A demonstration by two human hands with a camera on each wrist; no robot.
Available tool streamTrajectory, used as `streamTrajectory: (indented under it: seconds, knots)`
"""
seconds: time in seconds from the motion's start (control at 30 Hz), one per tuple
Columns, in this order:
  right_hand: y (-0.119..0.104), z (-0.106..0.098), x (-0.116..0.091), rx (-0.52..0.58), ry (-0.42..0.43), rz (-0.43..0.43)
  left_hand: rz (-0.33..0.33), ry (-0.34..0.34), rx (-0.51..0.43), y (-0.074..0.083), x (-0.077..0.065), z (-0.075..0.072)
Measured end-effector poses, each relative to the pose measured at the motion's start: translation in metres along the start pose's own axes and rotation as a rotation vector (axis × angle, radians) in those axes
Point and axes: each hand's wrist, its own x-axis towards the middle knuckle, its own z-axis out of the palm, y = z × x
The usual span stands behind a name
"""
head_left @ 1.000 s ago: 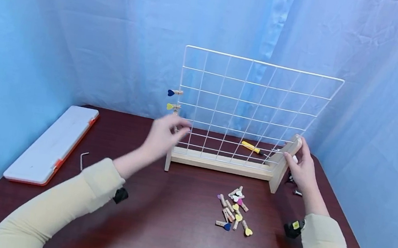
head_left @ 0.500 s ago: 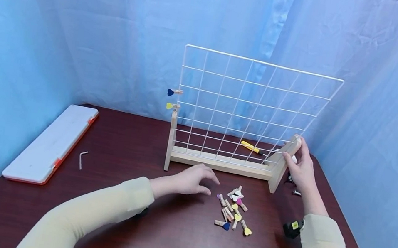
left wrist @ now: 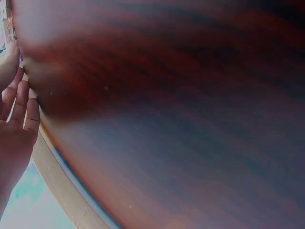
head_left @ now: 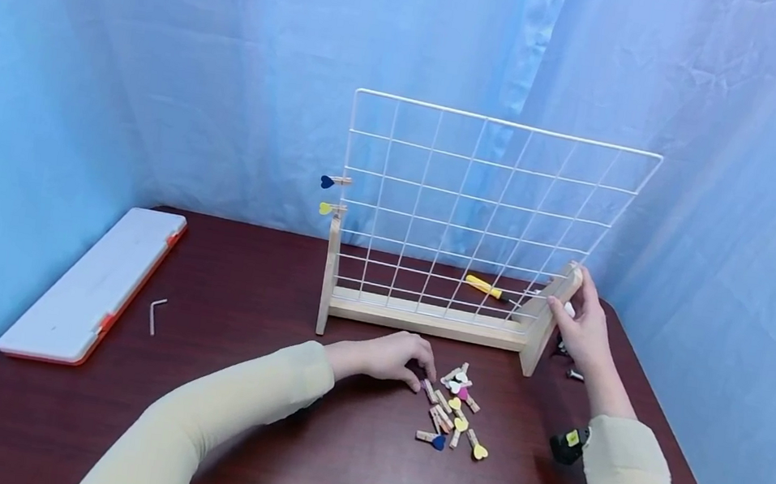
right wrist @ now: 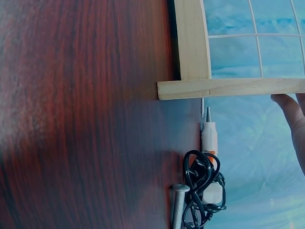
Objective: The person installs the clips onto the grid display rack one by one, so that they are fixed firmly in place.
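Note:
My left hand reaches low over the table, its thumb and fingertips right at the purple-heart clothespin on the left of the pile; I cannot tell whether they pinch it. In the left wrist view the fingers show at the left edge. My right hand grips the right wooden end piece of the stand, thumb in front. The stand bears an upright white wire grid. On the grid's left edge are clipped a dark blue heart clothespin and a yellow heart clothespin.
Several small clothespins with coloured hearts lie in a loose pile, one with a yellow heart. A white case and a hex key lie at left. Behind the grid is a yellow screwdriver. A bolt and black cable lie at right.
My left hand has come down from the grid's left side and moved right to the clothespin pile. My right hand keeps its grip on the end piece.

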Motion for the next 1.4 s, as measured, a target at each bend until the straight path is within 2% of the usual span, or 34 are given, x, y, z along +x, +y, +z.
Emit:
streamTrajectory:
  seconds: [0.23,0.37,0.5,0.6,0.7,0.87,1.0,1.1,1.23,1.4]
  knots:
    - [0.001,0.003,0.001,0.009,-0.003,0.015,-0.061,0.023,-0.056,-0.001,-0.001,0.001]
    - [0.002,0.003,-0.001,0.008,0.004,0.01,-0.141,0.023,-0.133,-0.001,-0.001,-0.001]
    - [0.003,0.003,-0.001,0.037,0.013,-0.01,-0.261,0.042,-0.384,0.003,-0.006,-0.003]
    - [0.003,0.003,0.0,0.055,0.018,-0.015,-0.283,0.07,-0.567,0.008,-0.013,-0.004]
    - [0.003,0.004,0.001,0.056,0.021,-0.019,-0.271,0.081,-0.631,0.014,-0.021,-0.008]
    - [0.001,0.004,0.002,0.062,0.017,-0.028,-0.287,0.089,-0.703,0.019,-0.036,-0.02]
    - [-0.001,0.005,0.001,0.071,0.02,-0.031,-0.267,0.15,-0.701,0.026,-0.049,-0.038]
    - [0.0,0.006,0.002,0.082,0.02,-0.03,-0.288,0.217,-0.674,0.038,-0.061,-0.06]
    - [0.007,0.004,0.002,0.094,0.019,-0.022,-0.322,0.345,-0.652,0.057,-0.076,-0.097]
    - [0.019,0.001,0.004,0.059,0.011,0.012,-0.367,0.565,-0.625,0.071,-0.089,-0.137]
